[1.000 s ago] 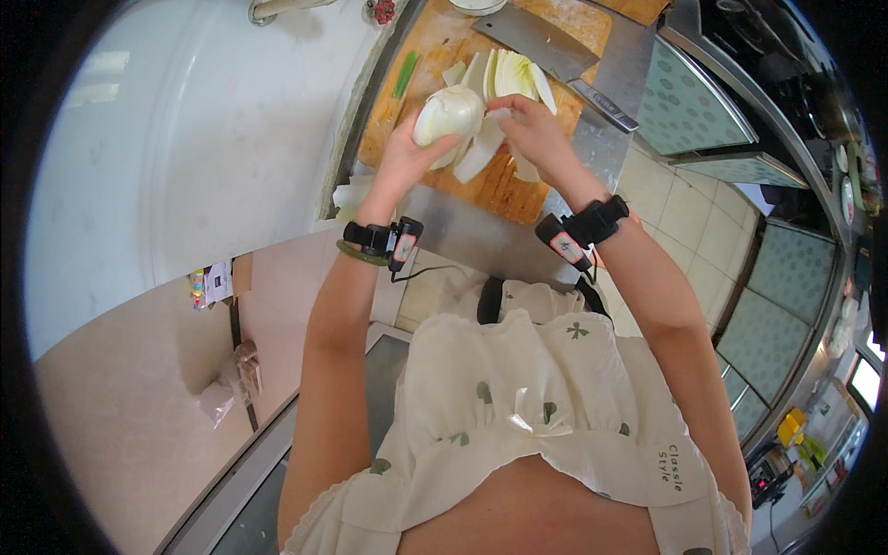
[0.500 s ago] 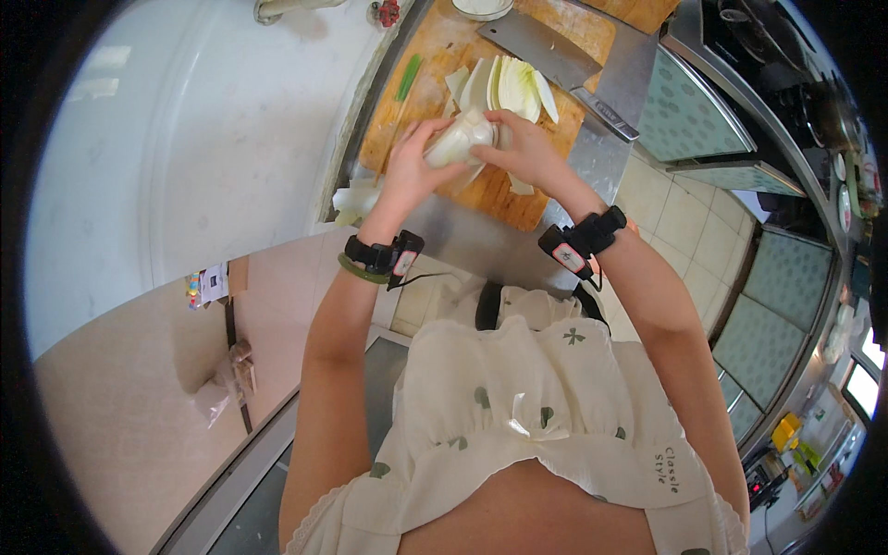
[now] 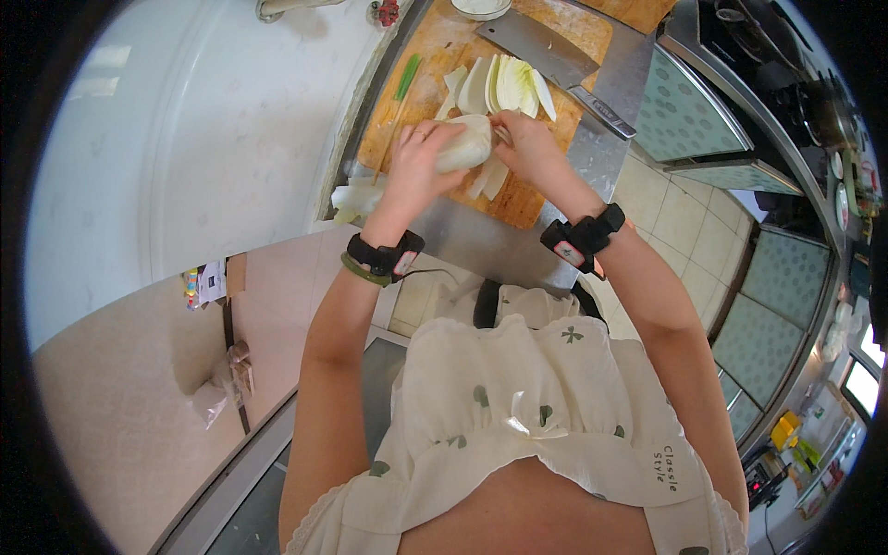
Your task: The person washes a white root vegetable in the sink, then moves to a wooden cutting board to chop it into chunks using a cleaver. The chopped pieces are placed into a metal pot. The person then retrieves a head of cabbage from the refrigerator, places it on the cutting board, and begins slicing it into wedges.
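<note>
My left hand is wrapped round a pale, rounded piece of napa cabbage, held over the wooden cutting board. Close against the right side of that piece is my right hand, its fingers curled in and thumb bent toward them. What its fingertips pinch is too small to make out. Below the gap between the hands shows a pale cabbage leaf strip. Just beyond my hands, several separated cabbage leaves lie stacked on the board.
A cleaver rests across the far right of the board, its handle sticking out past the edge. Green onion pieces lie at the left, a white bowl at the far end. Cabbage scraps sit by the board's near left corner.
My right hand has drawn slightly to the right, off the cabbage's top, and its fingers have curled in. My left hand still holds the piece, and a pale leaf strip now shows below.
</note>
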Demonstrator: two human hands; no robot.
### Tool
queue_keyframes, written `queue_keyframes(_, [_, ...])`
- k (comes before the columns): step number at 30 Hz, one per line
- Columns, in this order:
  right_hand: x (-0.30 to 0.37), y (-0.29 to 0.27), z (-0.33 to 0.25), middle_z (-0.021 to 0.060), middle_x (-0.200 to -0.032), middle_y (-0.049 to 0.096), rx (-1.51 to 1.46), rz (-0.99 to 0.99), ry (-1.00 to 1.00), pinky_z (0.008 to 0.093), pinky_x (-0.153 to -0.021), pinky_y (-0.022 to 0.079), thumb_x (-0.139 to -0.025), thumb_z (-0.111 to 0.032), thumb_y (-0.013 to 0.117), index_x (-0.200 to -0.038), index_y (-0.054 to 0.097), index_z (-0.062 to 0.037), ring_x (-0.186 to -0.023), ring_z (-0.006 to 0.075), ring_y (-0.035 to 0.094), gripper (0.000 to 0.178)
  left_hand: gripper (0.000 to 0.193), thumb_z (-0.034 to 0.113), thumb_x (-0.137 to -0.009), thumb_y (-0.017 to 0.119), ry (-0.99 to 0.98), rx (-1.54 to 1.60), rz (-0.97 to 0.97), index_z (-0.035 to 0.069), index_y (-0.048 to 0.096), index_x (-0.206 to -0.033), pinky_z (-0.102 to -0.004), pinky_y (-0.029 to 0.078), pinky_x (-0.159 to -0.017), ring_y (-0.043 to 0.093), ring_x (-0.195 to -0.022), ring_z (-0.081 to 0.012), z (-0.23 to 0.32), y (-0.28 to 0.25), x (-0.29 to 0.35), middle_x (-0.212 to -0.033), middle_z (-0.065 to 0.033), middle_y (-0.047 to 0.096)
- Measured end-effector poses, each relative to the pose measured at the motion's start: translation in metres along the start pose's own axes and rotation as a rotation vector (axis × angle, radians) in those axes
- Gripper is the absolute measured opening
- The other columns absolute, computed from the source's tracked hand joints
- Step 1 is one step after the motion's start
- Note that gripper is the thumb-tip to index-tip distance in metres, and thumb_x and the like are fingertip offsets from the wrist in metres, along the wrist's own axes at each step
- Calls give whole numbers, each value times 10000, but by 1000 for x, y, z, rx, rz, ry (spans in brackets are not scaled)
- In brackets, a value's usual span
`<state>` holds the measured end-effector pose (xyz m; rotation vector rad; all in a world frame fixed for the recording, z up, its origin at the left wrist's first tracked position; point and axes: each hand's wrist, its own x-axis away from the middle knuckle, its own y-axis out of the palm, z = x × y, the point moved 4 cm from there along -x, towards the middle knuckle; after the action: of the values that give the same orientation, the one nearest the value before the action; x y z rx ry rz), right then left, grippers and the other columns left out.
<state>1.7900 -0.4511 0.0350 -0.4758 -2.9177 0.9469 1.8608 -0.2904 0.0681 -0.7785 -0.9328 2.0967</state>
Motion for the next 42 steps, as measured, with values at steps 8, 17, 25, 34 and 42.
queue_keyframes(8, [-1, -21, 9, -12, -709, 545, -267, -43, 168, 251, -576, 475, -807, -55, 530, -1046, 632, -75, -616, 72, 508, 260, 556, 117, -743, 747, -435, 782, -90, 24, 520, -1242, -306, 452, -910, 552, -1086, -162, -31, -7, 14, -1188, -96, 584])
queue_keyframes(17, [1, -30, -32, 13, -715, 562, -268, -33, 24, 262, -584, 457, -815, -82, 528, -1070, 615, -92, -601, 95, 517, 270, 550, 73, -782, 707, -454, 1021, -37, 18, 482, -1281, -293, 441, -922, 534, -1074, -122, -33, -10, 16, -1167, -56, 582])
queue_keyframes(25, [13, -35, -6, 193, -904, 628, -107, 74, 50, 413, -769, 485, -766, -73, 574, -1307, 409, -130, -856, 382, 615, 569, 640, 82, -657, 710, 56, -72, 58, 160, 518, -1263, -452, 301, -1046, 481, -1187, -263, -19, 5, 6, -1208, -54, 565])
queue_keyframes(34, [18, -32, -47, 154, -1041, 616, -124, -68, 61, 317, -811, 479, -780, -59, 579, -1333, 354, -48, -940, 215, 609, 597, 530, 46, -714, 636, 0, -165, 215, 132, 521, -1224, -543, 268, -1039, 409, -1246, -279, -5, 17, 46, -1283, -85, 488])
queue_keyframes(42, [5, 56, -88, 110, -945, 598, -385, -375, -8, 301, -779, 485, -812, -54, 577, -1235, 380, -72, -883, 191, 599, 467, 298, 200, -933, 485, -466, 949, 291, 21, 484, -1171, -346, 447, -894, 564, -1045, -242, -14, 4, 108, -1156, -145, 562])
